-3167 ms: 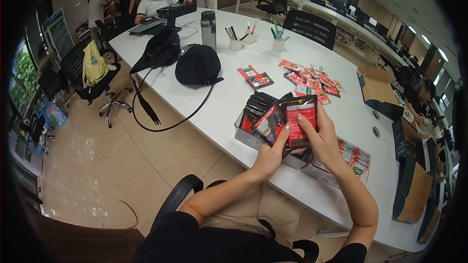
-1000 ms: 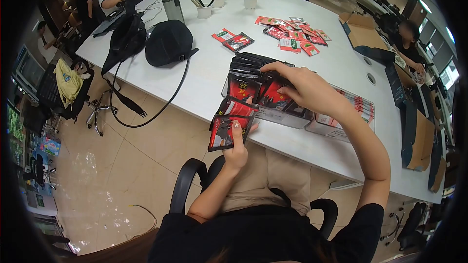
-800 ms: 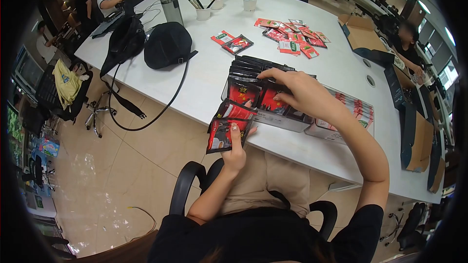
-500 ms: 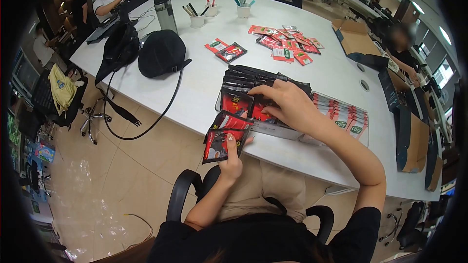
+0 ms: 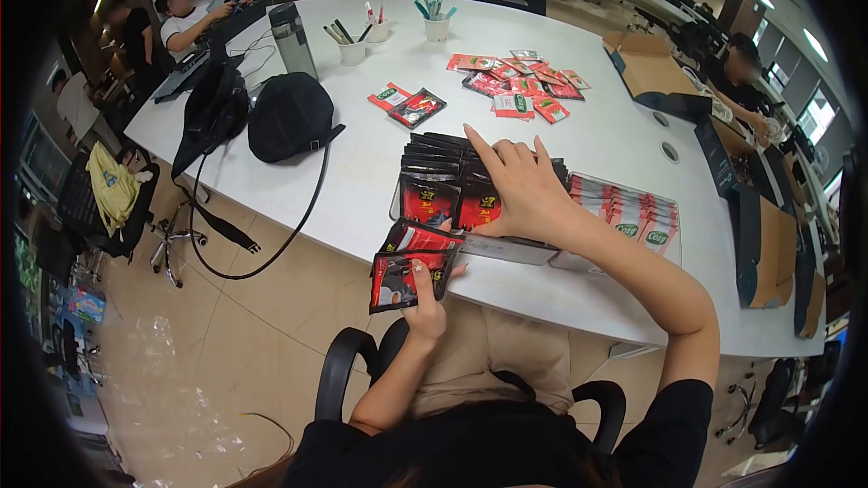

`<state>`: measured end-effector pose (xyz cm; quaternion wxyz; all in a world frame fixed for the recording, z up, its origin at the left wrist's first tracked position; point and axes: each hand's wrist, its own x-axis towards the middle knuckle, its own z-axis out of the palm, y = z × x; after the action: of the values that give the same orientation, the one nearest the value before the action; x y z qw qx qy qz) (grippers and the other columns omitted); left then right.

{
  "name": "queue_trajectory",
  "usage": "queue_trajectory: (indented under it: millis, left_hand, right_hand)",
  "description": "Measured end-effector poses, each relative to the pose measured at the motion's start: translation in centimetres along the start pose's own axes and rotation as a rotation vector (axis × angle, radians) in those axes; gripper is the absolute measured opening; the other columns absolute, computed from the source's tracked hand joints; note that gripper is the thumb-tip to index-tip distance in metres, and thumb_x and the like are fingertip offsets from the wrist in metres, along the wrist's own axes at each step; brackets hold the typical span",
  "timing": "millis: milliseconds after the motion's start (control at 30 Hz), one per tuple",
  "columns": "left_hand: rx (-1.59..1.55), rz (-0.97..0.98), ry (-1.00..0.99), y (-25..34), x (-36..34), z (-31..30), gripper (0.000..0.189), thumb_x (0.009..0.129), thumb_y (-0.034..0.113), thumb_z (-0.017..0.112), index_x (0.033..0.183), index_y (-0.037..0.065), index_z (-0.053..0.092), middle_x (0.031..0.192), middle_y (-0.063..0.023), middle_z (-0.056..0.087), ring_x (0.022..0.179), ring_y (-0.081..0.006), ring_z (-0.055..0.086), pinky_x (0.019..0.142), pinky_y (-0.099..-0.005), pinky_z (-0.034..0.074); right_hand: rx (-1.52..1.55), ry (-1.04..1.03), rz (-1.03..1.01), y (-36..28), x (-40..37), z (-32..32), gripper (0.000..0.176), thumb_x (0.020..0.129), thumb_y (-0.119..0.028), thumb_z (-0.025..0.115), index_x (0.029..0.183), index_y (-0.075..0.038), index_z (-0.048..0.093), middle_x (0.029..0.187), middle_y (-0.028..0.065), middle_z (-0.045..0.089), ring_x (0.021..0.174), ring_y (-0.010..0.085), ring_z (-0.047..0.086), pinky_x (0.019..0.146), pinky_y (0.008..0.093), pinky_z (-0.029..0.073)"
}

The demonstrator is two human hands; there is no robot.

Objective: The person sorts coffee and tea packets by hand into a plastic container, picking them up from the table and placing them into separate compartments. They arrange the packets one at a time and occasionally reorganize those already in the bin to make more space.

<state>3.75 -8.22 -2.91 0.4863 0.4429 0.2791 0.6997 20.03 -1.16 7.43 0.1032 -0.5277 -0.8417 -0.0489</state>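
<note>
Black-and-red packets (image 5: 394,278) are gripped by my left hand (image 5: 425,307) at the table's front edge, the thumb lying across the top one. My right hand (image 5: 529,194) is over a clear tray (image 5: 515,251) filled with rows of similar black packets (image 5: 429,199); its fingers are spread above them and the thumb is low, by the front packets. Whether the thumb touches one is hard to see. Right of it, a second group of red-and-white packets (image 5: 624,212) stands in rows in a clear tray.
Loose red packets (image 5: 524,86) lie in a pile behind the trays, with a black-and-red one (image 5: 420,107) to their left. A black cap (image 5: 291,117), a bottle (image 5: 294,41) and pen cups (image 5: 351,50) stand back left. Open cardboard boxes (image 5: 646,72) line the right; people sit beyond.
My right hand has opened, its fingers spreading and lifting from the black packets. The left hand still holds its packets. The whole view has shifted slightly.
</note>
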Motion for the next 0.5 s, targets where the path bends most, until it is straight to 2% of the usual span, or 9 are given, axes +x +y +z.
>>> queue_trajectory:
  millis: [167, 267, 367, 400, 433, 500]
  left_hand:
    - [-0.027, 0.0, 0.03, -0.3, -0.3, -0.1, 0.037, 0.102, 0.022, 0.037, 0.12, -0.008, 0.05, 0.118, -0.0186, 0.058, 0.102, -0.0236, 0.062, 0.076, -0.0377, 0.06]
    - [-0.046, -0.016, 0.044, -1.0, -0.8, -0.7, 0.029, 0.1, 0.017, 0.043, 0.114, -0.007, 0.052, 0.108, -0.0153, 0.06, 0.093, -0.0216, 0.064, 0.072, -0.0393, 0.062]
    - [-0.102, -0.119, 0.095, 0.0, -0.6, -0.1, 0.023, 0.097, 0.012, 0.05, 0.11, -0.007, 0.053, 0.101, -0.0128, 0.061, 0.084, -0.0194, 0.066, 0.065, -0.0377, 0.063]
    - [-0.081, -0.132, 0.09, 0.3, -0.5, 0.0, 0.022, 0.097, 0.012, 0.051, 0.109, -0.007, 0.053, 0.101, -0.0129, 0.062, 0.083, -0.0194, 0.066, 0.063, -0.0368, 0.063]
    - [-0.06, -0.143, 0.086, 0.7, -0.4, 0.2, 0.022, 0.096, 0.011, 0.052, 0.109, -0.007, 0.053, 0.1, -0.0131, 0.062, 0.081, -0.0194, 0.066, 0.061, -0.0358, 0.063]
    - [-0.082, -0.166, 0.072, 1.2, -0.3, 0.5, 0.023, 0.094, 0.009, 0.055, 0.111, -0.007, 0.051, 0.099, -0.013, 0.061, 0.079, -0.0195, 0.067, 0.057, -0.0336, 0.063]
  right_hand:
    - [-0.007, 0.006, -0.005, 0.1, 0.0, 0.1, 0.122, 0.056, -0.044, 0.085, 0.149, -0.005, 0.016, 0.112, 0.0198, 0.051, 0.109, 0.0363, 0.05, 0.103, 0.0672, 0.025]
    - [0.004, -0.004, -0.006, 0.1, -0.3, -0.3, 0.119, 0.058, -0.048, 0.083, 0.149, -0.007, 0.018, 0.114, 0.0168, 0.051, 0.111, 0.0346, 0.05, 0.106, 0.0674, 0.019]
    - [0.101, 0.068, -0.071, 1.4, -0.4, 0.0, 0.118, 0.06, -0.053, 0.081, 0.151, -0.014, 0.018, 0.125, 0.0162, 0.048, 0.122, 0.0342, 0.044, 0.108, 0.0662, 0.015]
    - [0.193, 0.128, -0.092, 1.4, -0.6, -0.2, 0.111, 0.064, -0.056, 0.078, 0.148, -0.009, 0.024, 0.127, 0.0163, 0.047, 0.12, 0.0327, 0.046, 0.108, 0.0674, 0.008]
    - [0.234, 0.174, -0.096, 1.6, -0.6, -0.5, 0.094, 0.07, -0.048, 0.077, 0.144, -0.009, 0.033, 0.134, 0.0194, 0.044, 0.123, 0.0333, 0.044, 0.11, 0.06, 0.018]
    - [0.404, 0.34, -0.129, 1.7, -1.0, -1.2, 0.062, 0.081, -0.034, 0.071, 0.131, -0.006, 0.05, 0.129, 0.0178, 0.05, 0.118, 0.0318, 0.048, 0.105, 0.0466, 0.033]
